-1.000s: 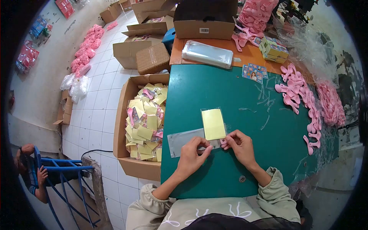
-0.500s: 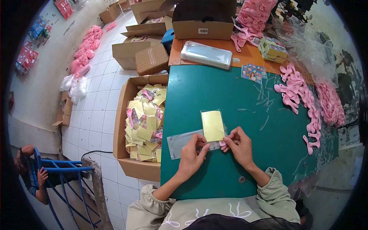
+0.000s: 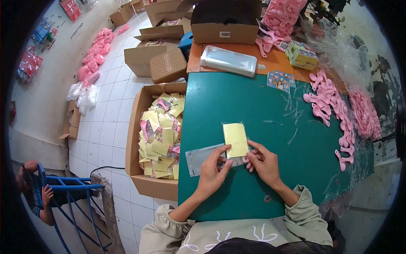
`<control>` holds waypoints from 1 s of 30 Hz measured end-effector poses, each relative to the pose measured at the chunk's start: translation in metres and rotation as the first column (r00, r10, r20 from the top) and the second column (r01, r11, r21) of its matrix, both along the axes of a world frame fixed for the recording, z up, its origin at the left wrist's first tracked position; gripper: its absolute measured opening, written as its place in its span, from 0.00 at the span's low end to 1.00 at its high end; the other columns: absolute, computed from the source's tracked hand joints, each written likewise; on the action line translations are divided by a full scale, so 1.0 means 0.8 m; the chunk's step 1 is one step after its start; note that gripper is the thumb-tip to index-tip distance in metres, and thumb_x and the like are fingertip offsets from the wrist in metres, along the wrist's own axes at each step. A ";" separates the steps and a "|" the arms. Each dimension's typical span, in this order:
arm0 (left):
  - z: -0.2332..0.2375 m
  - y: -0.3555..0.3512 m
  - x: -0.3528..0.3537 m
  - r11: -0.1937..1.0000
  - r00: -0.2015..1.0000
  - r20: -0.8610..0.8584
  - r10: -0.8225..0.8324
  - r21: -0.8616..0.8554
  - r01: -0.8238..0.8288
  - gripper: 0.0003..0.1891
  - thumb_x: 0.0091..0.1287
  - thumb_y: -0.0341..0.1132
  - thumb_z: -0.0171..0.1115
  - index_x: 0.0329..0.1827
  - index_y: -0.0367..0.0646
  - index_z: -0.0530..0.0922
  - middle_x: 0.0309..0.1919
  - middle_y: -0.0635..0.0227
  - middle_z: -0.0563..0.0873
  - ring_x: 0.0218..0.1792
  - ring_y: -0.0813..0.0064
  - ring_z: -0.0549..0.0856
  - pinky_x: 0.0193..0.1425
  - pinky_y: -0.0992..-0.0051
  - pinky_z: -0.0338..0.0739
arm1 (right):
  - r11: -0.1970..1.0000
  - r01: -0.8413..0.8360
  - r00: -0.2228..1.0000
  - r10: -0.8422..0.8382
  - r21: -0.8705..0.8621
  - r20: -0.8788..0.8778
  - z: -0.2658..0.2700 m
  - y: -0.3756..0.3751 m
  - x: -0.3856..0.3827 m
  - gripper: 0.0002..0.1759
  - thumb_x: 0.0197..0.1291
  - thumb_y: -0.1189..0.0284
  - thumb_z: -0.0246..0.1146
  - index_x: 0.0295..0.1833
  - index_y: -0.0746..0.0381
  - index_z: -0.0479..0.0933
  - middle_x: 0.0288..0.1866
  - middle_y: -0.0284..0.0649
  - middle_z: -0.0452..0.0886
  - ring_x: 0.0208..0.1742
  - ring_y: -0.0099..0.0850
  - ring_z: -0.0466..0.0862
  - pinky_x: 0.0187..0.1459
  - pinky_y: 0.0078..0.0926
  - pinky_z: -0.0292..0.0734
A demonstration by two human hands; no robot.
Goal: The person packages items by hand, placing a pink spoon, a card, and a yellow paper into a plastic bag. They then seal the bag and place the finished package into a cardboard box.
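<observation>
A clear plastic bag with a yellow card (image 3: 236, 137) inside is held upright-facing over the green table. My left hand (image 3: 212, 168) grips its lower left edge, index finger on the card's side and thumb below. At the lower right corner my right hand (image 3: 264, 164) pinches the bag between thumb and fingers. A bit of pink, seemingly a spoon, shows beside the right fingertips; the rest of it is hidden. Flat clear plastic bags (image 3: 198, 161) lie on the table under and left of my left hand.
Left of the table stands a carton (image 3: 134, 146) full of bagged yellow cards and pink spoons. Loose pink spoons (image 3: 325, 99) line the right side. Clear bags (image 3: 228, 60) and small cards (image 3: 281, 80) lie farther back. Another person's hand (image 3: 47, 195) rests on blue rails.
My left index finger has come up onto the card's left edge, and my right fingers have shifted up along the lower right corner. The bag has barely moved.
</observation>
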State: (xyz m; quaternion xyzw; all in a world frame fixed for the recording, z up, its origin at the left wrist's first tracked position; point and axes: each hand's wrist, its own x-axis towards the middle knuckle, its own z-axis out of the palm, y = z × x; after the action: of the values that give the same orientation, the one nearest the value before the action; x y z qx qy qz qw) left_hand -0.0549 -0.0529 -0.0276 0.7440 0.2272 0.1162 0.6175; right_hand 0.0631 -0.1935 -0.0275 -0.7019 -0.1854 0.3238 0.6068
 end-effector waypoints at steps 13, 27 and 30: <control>0.009 0.175 -0.073 0.843 0.858 0.092 0.506 0.161 -0.514 0.22 0.64 0.28 0.59 0.62 0.39 0.72 0.44 0.66 0.81 0.38 0.79 0.78 0.41 0.79 0.75 | 0.888 0.415 0.406 0.013 -0.197 0.914 0.006 -0.068 0.206 0.08 0.57 0.79 0.54 0.38 0.66 0.78 0.39 0.45 0.77 0.40 0.39 0.77 0.42 0.33 0.73; 0.024 0.056 0.046 0.681 0.985 -0.070 -0.157 0.715 0.159 0.11 0.58 0.31 0.65 0.43 0.40 0.77 0.39 0.59 0.77 0.42 0.59 0.80 0.47 0.65 0.75 | 0.587 0.619 0.463 0.263 -0.522 0.846 -0.019 -0.208 0.318 0.11 0.51 0.78 0.62 0.42 0.65 0.74 0.39 0.47 0.76 0.42 0.45 0.77 0.42 0.39 0.71; 0.008 0.044 0.061 0.706 0.964 -0.122 -0.235 0.660 0.256 0.11 0.56 0.30 0.66 0.40 0.40 0.76 0.34 0.61 0.76 0.40 0.60 0.79 0.44 0.64 0.75 | 0.563 0.572 0.509 0.326 -0.597 0.796 -0.012 -0.209 0.318 0.12 0.56 0.75 0.59 0.47 0.63 0.76 0.44 0.48 0.76 0.46 0.48 0.77 0.43 0.44 0.71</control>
State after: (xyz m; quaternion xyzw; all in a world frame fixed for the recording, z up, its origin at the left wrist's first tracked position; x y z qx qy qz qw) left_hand -0.0064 -0.0175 -0.0215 0.9410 0.0781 0.0960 0.3150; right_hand 0.3177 -0.3606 -0.0372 -0.9699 -0.2254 -0.0693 0.0607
